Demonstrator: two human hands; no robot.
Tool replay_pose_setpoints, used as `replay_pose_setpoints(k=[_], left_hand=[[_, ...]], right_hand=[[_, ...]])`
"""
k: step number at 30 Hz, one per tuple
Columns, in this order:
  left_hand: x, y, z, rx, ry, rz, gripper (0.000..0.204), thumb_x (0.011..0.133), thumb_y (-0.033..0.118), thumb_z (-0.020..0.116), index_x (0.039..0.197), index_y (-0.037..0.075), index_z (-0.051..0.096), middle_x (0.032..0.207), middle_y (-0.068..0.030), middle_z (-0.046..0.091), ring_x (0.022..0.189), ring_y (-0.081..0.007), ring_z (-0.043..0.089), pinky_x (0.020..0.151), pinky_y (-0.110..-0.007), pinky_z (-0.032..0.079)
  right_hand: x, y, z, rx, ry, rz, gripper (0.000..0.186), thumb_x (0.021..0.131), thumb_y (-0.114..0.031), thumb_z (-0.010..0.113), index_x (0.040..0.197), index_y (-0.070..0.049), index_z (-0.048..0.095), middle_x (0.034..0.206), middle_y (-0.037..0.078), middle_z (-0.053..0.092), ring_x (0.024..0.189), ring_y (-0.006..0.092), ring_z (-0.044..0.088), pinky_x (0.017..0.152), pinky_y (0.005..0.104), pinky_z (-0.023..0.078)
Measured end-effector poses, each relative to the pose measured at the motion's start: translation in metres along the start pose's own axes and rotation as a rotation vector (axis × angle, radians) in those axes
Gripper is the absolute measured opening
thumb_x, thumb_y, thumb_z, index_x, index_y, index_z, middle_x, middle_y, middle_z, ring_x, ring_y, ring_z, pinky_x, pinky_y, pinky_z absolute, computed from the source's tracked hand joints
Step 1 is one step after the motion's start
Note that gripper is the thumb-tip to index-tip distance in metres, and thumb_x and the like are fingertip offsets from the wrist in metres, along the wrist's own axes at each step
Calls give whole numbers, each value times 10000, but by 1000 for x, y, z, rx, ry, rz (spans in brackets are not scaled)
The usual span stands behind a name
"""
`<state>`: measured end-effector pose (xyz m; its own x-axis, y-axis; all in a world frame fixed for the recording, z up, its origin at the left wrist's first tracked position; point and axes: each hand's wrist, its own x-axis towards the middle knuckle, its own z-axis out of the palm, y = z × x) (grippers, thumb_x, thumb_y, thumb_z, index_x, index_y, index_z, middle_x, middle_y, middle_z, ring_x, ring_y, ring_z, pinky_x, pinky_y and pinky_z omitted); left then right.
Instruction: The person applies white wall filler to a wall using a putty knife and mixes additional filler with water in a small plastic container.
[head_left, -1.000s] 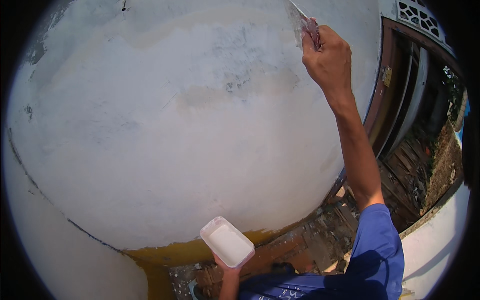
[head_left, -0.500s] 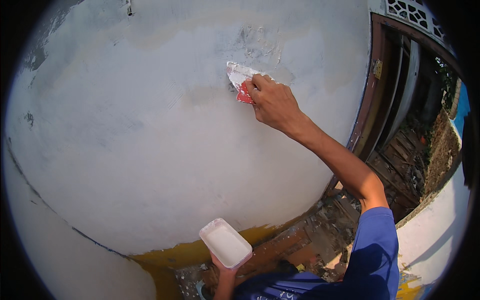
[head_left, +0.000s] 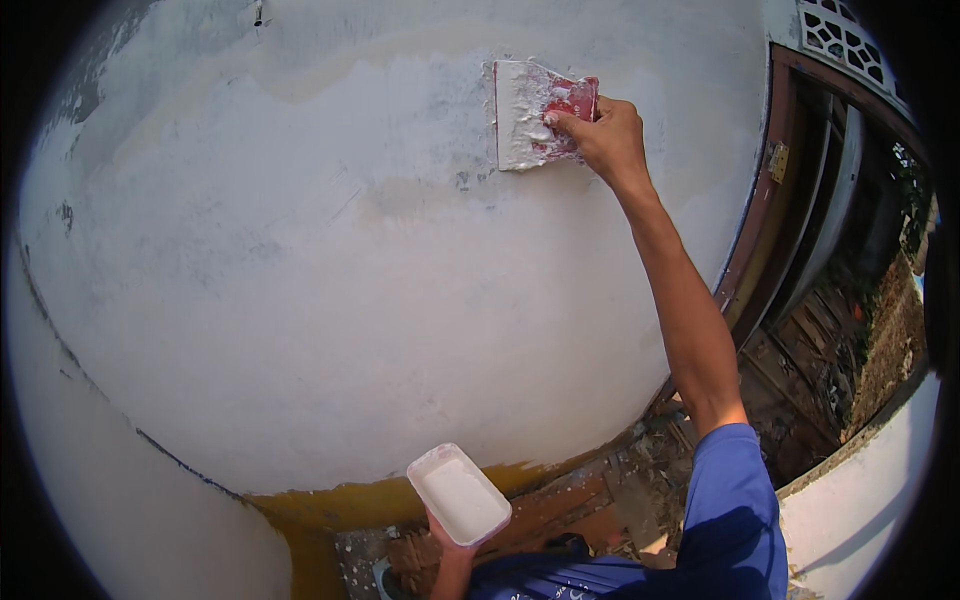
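Note:
My right hand [head_left: 610, 140] grips a red putty spreader [head_left: 574, 98] at its right end, thumb on the near face. White putty coats the spreader's broad blade, and its straight left edge lies against the wall [head_left: 330, 330]. Low in front of my body, my left hand [head_left: 450, 535] holds up a white rectangular tub [head_left: 425, 468] from beneath; most of its fingers are hidden under it. Smooth white putty [head_left: 465, 500] fills the tub. Grey patches and rough putty marks show on the wall around the blade.
On the right stands a brown door frame [head_left: 752, 235] with a brass hinge [head_left: 778, 162], below a patterned vent block [head_left: 845, 42]. A yellow band [head_left: 350, 508] runs along the wall's foot. Planks and rubble [head_left: 620, 500] cover the ground. A small fitting [head_left: 259, 14] juts out high on the wall.
My right hand has moved up and to the right with the spreader, whose blade has turned so its putty-covered face shows. The tub in my left hand stays nearly in place.

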<state>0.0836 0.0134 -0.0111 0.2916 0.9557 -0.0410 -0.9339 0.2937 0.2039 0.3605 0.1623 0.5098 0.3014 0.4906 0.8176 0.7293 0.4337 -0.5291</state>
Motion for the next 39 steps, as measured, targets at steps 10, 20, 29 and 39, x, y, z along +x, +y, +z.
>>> replay_pose_setpoints(k=[10,20,29,39], left_hand=[[2,0,-25,-46,26,27,658,930,605,377,1419,170,446,1337,-125,563,1185,-380,573,960,-623,463],[-6,-4,-12,-84,-12,11,675,931,605,365,1410,136,446,1325,-137,570,1153,-395,591,930,-624,482],[1,7,-11,-26,35,-24,675,923,610,379,1421,158,439,1341,-131,556,1180,-383,574,962,-616,468],[-5,-3,-6,37,25,71,651,962,586,383,1445,151,406,1345,-104,555,1168,-349,590,962,-561,499]], right_hand=[[2,93,-59,118,-89,123,228,792,-217,783,889,-15,743,760,44,699,682,119,619,647,287,482],[-7,9,-25,-449,366,-656,267,767,-53,678,1032,-67,710,901,98,709,797,266,653,634,328,532],[-112,6,41,-398,27,-699,368,701,-5,682,1061,-79,695,771,31,628,718,188,598,551,317,506],[-14,12,14,-520,306,-811,362,700,18,641,1032,-120,681,921,12,703,827,216,652,627,346,557]])
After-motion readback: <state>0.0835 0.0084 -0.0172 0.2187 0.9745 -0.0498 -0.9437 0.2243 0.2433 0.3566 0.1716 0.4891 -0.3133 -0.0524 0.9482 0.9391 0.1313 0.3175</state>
